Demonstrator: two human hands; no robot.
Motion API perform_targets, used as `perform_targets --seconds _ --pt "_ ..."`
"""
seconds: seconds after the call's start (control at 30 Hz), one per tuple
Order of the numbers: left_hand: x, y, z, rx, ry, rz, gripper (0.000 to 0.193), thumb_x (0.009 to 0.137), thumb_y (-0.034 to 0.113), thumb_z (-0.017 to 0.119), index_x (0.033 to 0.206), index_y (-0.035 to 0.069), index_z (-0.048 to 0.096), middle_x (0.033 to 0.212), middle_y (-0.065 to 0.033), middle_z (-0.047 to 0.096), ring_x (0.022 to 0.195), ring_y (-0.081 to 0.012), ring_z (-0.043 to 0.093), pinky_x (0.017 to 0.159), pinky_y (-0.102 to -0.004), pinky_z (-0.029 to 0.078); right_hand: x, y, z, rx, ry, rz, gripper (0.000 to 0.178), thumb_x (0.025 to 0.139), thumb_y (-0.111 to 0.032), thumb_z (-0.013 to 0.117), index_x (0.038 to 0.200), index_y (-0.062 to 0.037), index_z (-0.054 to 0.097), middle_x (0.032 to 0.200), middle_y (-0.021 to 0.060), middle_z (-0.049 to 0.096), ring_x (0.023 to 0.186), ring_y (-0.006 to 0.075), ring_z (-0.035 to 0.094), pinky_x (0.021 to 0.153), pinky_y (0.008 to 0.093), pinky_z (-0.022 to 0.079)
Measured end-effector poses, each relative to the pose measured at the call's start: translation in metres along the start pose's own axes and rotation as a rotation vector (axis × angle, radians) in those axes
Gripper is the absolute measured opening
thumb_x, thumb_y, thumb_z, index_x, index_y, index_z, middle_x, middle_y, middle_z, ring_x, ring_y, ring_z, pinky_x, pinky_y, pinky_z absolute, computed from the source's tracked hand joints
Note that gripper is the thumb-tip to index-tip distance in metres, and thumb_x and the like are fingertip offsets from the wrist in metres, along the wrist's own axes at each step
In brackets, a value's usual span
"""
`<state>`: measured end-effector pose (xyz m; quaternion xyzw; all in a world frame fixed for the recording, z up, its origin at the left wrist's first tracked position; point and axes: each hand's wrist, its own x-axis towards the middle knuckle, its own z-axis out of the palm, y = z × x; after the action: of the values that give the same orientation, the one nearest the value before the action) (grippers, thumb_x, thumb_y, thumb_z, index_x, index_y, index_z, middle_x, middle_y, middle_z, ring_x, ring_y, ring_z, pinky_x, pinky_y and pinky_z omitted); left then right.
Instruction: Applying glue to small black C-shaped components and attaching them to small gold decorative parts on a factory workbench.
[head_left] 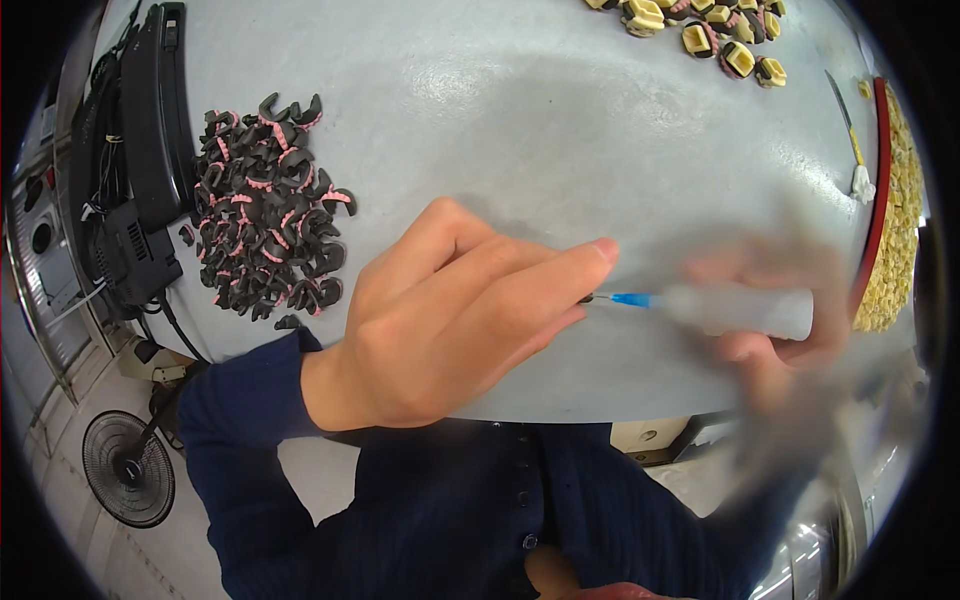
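Note:
My left hand is closed in a pinch over the middle of the grey table. A small dark piece just peeks out at its fingertips, mostly hidden by the fingers. My right hand, smeared by motion, wraps round a translucent white squeeze bottle. The bottle lies nearly level, its blue needle tip aimed left. The thin metal needle ends at or very near the dark piece; I cannot tell if they touch. Left of my left hand lies a heap of curved black pieces with pink ridged edges.
Cream-and-black pieces lie at the far right. A red-rimmed tray of small cream parts stands at the right edge, beside a thin yellow-handled blade tool. Black equipment with cables lines the left edge; a fan stands below.

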<state>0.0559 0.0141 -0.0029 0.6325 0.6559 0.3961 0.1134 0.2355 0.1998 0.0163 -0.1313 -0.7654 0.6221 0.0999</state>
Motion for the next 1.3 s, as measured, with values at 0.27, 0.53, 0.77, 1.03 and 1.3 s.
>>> perform_targets --seconds 0.27,0.53,0.77,1.03,1.3 --pt "-0.001 0.000 -0.001 0.010 0.000 -0.008 0.064 0.060 -0.002 0.085 0.115 0.001 0.052 0.089 -0.0078 0.071 0.063 -0.0127 0.060 0.061 -0.0246 0.036 0.001 0.001 0.000 -0.035 -0.022 -0.013 0.043 0.072 0.001 0.078 0.102 0.0005 0.046 0.093 0.0285 0.067 0.071 0.0173 0.064 0.067 0.0279 0.051" --pt "0.001 0.000 -0.002 0.011 -0.018 -0.008 0.064 0.060 -0.001 0.086 0.115 0.001 0.052 0.089 -0.0072 0.072 0.062 -0.0126 0.058 0.060 -0.0245 0.036 0.001 0.001 0.001 -0.023 -0.005 -0.018 0.043 0.072 0.001 0.078 0.101 0.0007 0.047 0.091 0.0280 0.067 0.069 0.0164 0.064 0.066 0.0272 0.051" --pt "0.000 -0.001 -0.002 0.039 -0.014 0.001 0.063 0.060 0.000 0.086 0.114 0.001 0.052 0.088 -0.0063 0.072 0.061 -0.0124 0.053 0.058 -0.0234 0.035 -0.008 -0.016 0.008 -0.038 0.151 0.395 0.058 0.077 -0.047 0.074 0.103 -0.0027 0.048 0.095 0.0184 0.066 0.093 0.0263 0.063 0.084 0.0391 0.048" --pt "0.001 -0.001 -0.002 0.034 -0.021 -0.004 0.063 0.060 0.000 0.086 0.113 0.001 0.052 0.087 -0.0060 0.072 0.060 -0.0125 0.051 0.057 -0.0230 0.035 -0.008 -0.021 0.011 -0.092 0.212 0.494 0.059 0.078 -0.050 0.073 0.103 -0.0026 0.047 0.096 0.0156 0.066 0.089 0.0218 0.064 0.074 0.0320 0.049" --pt "0.002 0.000 -0.003 0.036 -0.033 -0.013 0.064 0.060 -0.001 0.086 0.115 0.001 0.051 0.086 -0.0061 0.072 0.062 -0.0133 0.051 0.058 -0.0230 0.036 -0.009 -0.012 0.007 -0.092 0.151 0.348 0.060 0.078 -0.052 0.072 0.103 -0.0033 0.047 0.100 0.0157 0.066 0.091 0.0213 0.063 0.078 0.0330 0.049"
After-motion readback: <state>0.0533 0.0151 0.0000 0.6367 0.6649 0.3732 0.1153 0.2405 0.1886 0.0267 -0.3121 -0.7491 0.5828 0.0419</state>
